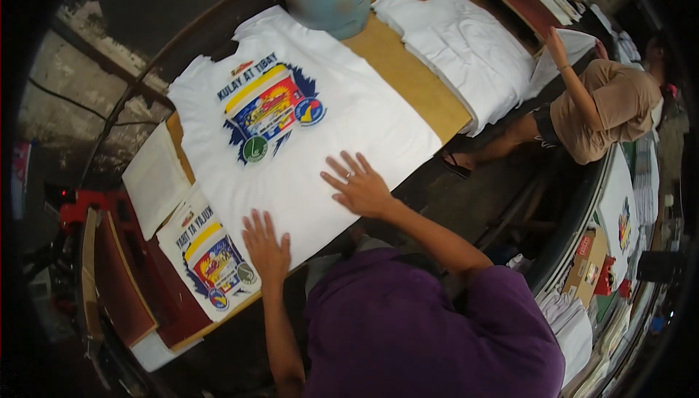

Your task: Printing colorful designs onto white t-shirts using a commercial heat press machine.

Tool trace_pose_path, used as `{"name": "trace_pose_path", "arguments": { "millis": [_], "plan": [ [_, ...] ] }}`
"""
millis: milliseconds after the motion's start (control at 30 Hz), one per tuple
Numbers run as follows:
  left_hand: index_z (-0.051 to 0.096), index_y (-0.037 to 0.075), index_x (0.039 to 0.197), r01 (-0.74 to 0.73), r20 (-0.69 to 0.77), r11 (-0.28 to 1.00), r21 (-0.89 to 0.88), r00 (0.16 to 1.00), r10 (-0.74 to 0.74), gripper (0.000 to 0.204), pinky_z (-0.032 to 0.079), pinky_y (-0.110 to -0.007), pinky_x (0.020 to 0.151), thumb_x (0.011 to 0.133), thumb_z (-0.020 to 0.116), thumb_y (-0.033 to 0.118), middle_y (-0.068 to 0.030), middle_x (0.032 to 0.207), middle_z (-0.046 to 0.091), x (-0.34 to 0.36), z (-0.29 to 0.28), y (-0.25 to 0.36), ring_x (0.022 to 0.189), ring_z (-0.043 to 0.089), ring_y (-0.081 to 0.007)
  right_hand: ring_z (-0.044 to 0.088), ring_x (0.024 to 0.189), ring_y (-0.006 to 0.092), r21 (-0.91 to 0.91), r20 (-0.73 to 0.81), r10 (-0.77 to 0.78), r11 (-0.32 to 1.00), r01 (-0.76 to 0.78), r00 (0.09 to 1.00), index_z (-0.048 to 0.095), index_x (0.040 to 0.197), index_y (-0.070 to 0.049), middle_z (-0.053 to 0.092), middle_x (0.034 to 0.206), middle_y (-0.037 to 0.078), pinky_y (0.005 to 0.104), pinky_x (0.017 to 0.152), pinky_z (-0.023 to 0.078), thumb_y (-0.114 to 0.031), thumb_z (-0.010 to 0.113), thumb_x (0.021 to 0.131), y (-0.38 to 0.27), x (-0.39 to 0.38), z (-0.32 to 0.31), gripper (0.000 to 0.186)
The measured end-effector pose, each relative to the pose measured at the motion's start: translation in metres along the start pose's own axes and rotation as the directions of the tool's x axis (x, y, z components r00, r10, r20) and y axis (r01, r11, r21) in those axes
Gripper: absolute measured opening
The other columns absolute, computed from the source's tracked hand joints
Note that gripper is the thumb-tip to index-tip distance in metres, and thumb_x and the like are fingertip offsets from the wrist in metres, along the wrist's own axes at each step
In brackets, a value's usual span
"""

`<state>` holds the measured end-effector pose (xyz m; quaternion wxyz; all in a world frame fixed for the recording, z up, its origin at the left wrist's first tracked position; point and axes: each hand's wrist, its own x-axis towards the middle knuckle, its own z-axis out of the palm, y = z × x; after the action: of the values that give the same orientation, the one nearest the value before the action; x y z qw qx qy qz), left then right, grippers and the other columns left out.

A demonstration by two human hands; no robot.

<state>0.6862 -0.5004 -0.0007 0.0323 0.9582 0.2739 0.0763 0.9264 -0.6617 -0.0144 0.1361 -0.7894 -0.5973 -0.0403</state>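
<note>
A white T-shirt [357, 114] with a colourful print on its front lies spread over the table in front of me. My left hand [266, 247] rests flat on its lower left part, fingers stretched out. Farther right, my right hand [360, 185] lies on the shirt's lower right part, fingers spread, with a ring on one finger. Neither hand grips anything. Beside my left hand is a smaller white printed piece [211, 260] with a similar design, partly overlapped by the shirt.
A blue bucket [331, 1] stands behind the shirt on the yellowish tabletop [404, 78]. White shirts [466, 49] lie stacked to its right. Dark red boards [116, 274] are at the left. Another person [604, 107] handles white cloth at the right. A cardboard box [585, 267] sits lower right.
</note>
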Motion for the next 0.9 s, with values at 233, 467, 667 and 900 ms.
{"name": "trace_pose_path", "arguments": {
  "millis": [233,467,667,900],
  "plan": [
    [0.036,0.004,0.143,0.015,0.057,1.000,-0.017,0.998,-0.014,0.066,0.013,-0.053,0.115,0.088,0.053,0.035,-0.0185,0.153,0.024,-0.001,0.010,0.000,0.142,0.018,-0.0393,0.027,0.137,0.0385,-0.125,-0.126,0.425,0.890,-0.439,0.897,0.042,0.141,-0.015,0.032,0.150,0.011,0.0552,0.111,0.021,-0.042,0.053,0.090,0.094,-0.042,-0.023,0.058],
    [0.042,0.004,0.139,0.019,0.067,0.997,-0.075,0.998,-0.014,0.064,0.015,-0.055,0.113,0.088,0.051,0.040,-0.0198,0.151,0.028,-0.001,0.007,0.000,0.140,0.020,-0.0415,0.027,0.135,0.0422,-0.143,-0.284,0.578,0.763,-0.630,0.765,0.041,0.140,-0.007,0.034,0.148,0.018,0.0550,0.109,0.023,-0.044,0.047,0.093,0.147,-0.014,-0.036,0.060],
    [0.045,0.003,0.137,0.054,0.102,0.994,-0.094,0.994,-0.044,0.061,0.016,-0.056,0.112,0.088,0.050,0.041,-0.0205,0.149,0.032,0.000,0.005,-0.003,0.139,0.022,-0.0430,0.051,0.110,0.0385,0.237,-0.326,0.452,0.889,-0.391,0.830,0.064,0.111,-0.002,0.060,0.118,0.018,0.0432,0.095,0.041,-0.015,0.067,0.078,0.198,0.164,-0.024,0.035],
    [0.050,0.004,0.132,0.101,0.152,0.990,-0.097,0.985,-0.086,0.058,0.018,-0.058,0.110,0.089,0.047,0.044,-0.0204,0.147,0.035,0.007,0.010,-0.001,0.138,0.023,-0.0436,0.062,0.095,0.0344,0.412,-0.171,0.374,0.867,-0.279,0.911,0.068,0.104,-0.005,0.066,0.102,0.018,0.0413,0.084,0.048,-0.015,0.068,0.077,0.279,0.300,0.029,0.029]
  ]
}}
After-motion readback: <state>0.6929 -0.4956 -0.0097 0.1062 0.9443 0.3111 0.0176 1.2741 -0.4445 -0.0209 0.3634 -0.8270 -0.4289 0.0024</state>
